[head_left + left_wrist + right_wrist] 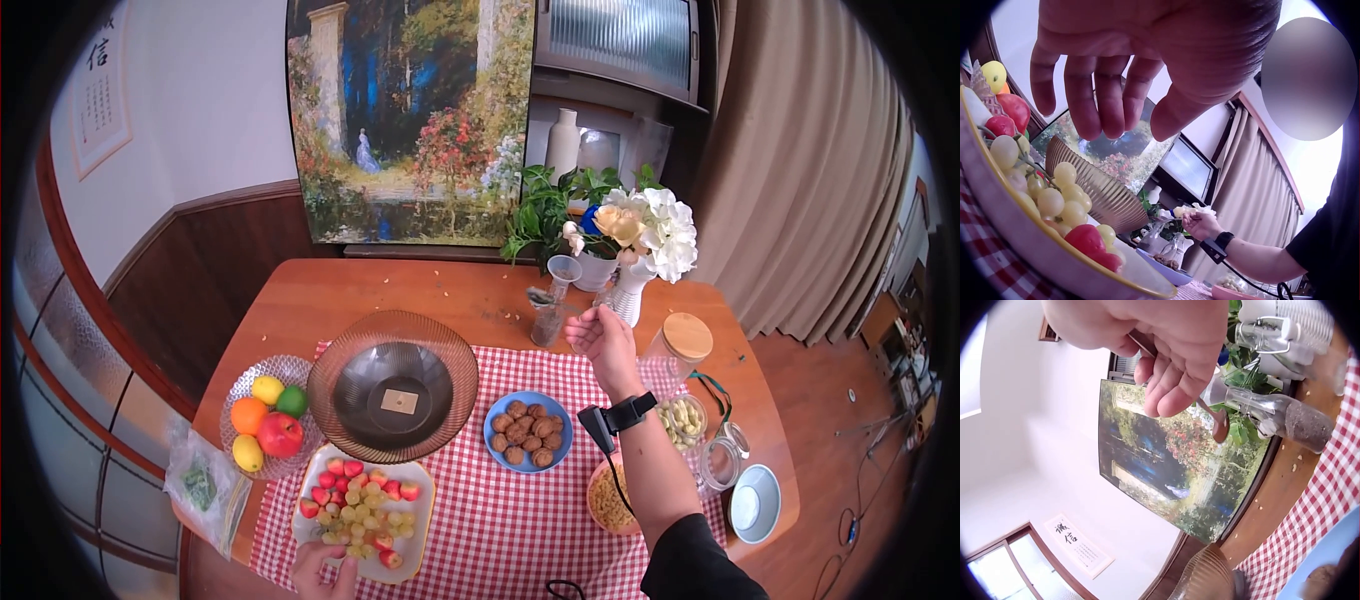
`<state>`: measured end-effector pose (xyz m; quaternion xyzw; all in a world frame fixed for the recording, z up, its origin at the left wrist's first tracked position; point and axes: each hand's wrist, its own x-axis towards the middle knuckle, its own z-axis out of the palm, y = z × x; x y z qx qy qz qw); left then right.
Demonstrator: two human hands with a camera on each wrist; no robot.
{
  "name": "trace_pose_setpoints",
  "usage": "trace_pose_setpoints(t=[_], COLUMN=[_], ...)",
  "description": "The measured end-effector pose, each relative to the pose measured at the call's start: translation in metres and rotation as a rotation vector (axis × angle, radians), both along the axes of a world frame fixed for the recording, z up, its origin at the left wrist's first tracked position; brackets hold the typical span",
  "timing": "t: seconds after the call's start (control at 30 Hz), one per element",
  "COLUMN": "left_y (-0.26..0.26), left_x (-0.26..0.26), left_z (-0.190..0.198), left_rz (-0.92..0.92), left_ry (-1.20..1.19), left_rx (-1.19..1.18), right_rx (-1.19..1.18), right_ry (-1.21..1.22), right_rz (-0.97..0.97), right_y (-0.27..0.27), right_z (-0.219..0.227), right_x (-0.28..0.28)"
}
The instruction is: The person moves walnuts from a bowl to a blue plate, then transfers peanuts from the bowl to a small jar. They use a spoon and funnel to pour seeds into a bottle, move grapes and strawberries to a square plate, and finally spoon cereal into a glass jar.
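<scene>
My right hand [603, 345] holds a spoon [1221, 428] by its handle, with the bowl end out past the fingers. Close by the spoon stands a glass bottle [1307, 422] partly filled with dark grains, a clear funnel [565, 268] in its neck. At the near edge of a yellow-rimmed plate [413, 560], my left hand [1141, 56] hangs with loosely bent fingers and nothing between them. Green grapes [365, 515] and cut red fruit [410, 490] fill that plate.
A large ribbed bowl [465, 375] stands behind the plate, a fruit dish [235, 395] left of it. Walnuts sit on a blue plate [568, 440]. Vased white flowers [668, 235], a wooden-lidded jar [688, 337] and a pale bowl [755, 503] stand to the right.
</scene>
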<state>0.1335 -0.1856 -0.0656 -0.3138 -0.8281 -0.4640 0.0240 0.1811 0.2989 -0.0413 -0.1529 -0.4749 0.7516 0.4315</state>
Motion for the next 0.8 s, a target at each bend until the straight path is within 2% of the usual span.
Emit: trace_pose_setpoints(t=[0.1, 0.27, 0.37, 0.47, 0.57, 0.67, 0.8], left_y=[0.0, 0.002, 0.002, 0.002, 0.002, 0.003, 0.003], left_x=[0.001, 0.001, 0.0, -0.001, -0.001, -0.001, -0.001], left_z=[0.001, 0.002, 0.003, 0.002, 0.001, 0.002, 0.002], left_rz=[0.014, 0.011, 0.008, 0.01, 0.012, 0.014, 0.01], left_ry=[-0.064, -0.042, -0.022, -0.02, -0.01, -0.007, -0.015], left_rx=[-0.001, -0.011, -0.008, -0.008, -0.009, -0.004, 0.007], right_rx=[-0.021, 0.011, 0.017, 0.054, 0.043, 0.055, 0.034], right_ry=[-0.056, -0.047, -0.036, -0.053, -0.042, -0.052, -0.089], right_rz=[0.038, 0.094, 0.002, 0.064, 0.01, 0.054, 0.017], right_y=[-0.002, 0.005, 0.011, 0.012, 0.008, 0.01, 0.006], right_z=[0.005, 0.004, 0.002, 0.004, 0.007, 0.004, 0.007], right_x=[0.004, 0.009, 0.007, 0.011, 0.009, 0.012, 0.021])
